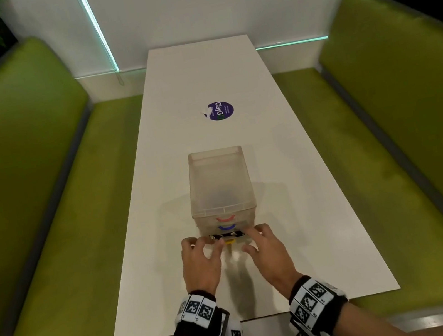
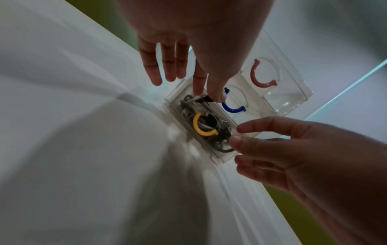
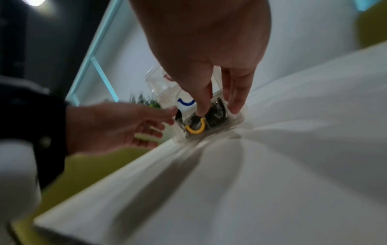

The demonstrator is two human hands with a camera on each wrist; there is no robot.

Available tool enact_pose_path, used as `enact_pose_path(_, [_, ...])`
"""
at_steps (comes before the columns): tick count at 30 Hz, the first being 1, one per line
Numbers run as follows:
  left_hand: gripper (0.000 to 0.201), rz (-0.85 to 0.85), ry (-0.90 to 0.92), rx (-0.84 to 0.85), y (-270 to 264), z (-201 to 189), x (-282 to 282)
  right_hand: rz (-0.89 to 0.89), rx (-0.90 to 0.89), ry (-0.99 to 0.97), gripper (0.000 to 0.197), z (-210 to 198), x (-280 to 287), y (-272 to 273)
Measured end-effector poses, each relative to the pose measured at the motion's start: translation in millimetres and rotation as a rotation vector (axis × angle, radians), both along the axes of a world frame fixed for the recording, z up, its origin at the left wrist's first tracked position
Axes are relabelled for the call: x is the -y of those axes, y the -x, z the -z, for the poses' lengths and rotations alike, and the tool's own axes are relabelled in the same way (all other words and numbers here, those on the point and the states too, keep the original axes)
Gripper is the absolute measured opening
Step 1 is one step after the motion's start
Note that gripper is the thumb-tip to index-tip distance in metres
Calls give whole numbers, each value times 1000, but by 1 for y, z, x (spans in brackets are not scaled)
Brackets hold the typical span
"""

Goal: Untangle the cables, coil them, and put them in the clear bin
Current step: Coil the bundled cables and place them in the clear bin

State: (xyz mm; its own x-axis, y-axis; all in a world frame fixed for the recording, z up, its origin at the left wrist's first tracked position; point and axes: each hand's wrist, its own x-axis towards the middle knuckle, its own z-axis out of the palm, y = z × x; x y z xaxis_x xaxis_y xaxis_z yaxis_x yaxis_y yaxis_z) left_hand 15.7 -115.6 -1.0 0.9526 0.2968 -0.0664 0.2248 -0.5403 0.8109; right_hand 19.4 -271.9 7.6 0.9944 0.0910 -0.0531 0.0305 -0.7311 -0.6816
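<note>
A clear bin [image 1: 219,186] of three stacked drawers stands on the white table [image 1: 172,264], with red [image 1: 224,219], blue [image 1: 226,227] and yellow handles [image 1: 229,242]. The lowest drawer [image 2: 211,154] holds a tangle of black and grey cables [image 2: 222,137]. My left hand [image 1: 200,256] is at the drawer's left end, and its thumb and forefinger pinch a black cable end [image 2: 208,99]. At the right end my right hand [image 1: 262,246] has one straight finger [image 3: 202,107] down on the cables [image 3: 215,114] and the others along the drawer's side. The upper two drawers look empty.
A round purple sticker [image 1: 221,110] lies farther along the table. Green padded benches [image 1: 48,226] run along both sides, and a white wall [image 1: 187,6] closes the far end. The table's near edge [image 1: 254,319] is just in front of my wrists.
</note>
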Motion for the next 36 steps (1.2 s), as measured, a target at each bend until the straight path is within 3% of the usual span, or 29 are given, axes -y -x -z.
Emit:
enact_pose_path(4, [22, 31, -90, 91, 0, 0, 6, -65, -7, 122, 27, -3, 0, -1])
enact_pose_path(9, [11, 78, -446, 244, -8, 8, 0, -67, 46, 277, 25, -5, -4, -5])
enact_pose_path(16, [20, 9, -361, 25, -18, 0, 7, -48, 184, 333, 15, -6, -11, -3])
enact_pose_path(22, [10, -100, -309, -81, -21, -7, 15, -221, 292, 365, 44, 2, -8, 9])
enact_pose_path(25, [11, -91, -325, -101, -22, -9, 14, -222, 305, 452, 34, -6, -10, -1])
enact_pose_path(28, [14, -44, -348, -93, -23, -11, 10, -246, 307, 526, 26, -9, -13, -7])
enact_pose_path(33, [7, 195, -596, 71, -13, -6, 0, -227, 309, 608, 24, -3, -23, -12])
enact_pose_path(36, [7, 203, -647, 66, -9, -7, -1, -200, 354, 562, 23, 2, -23, -15])
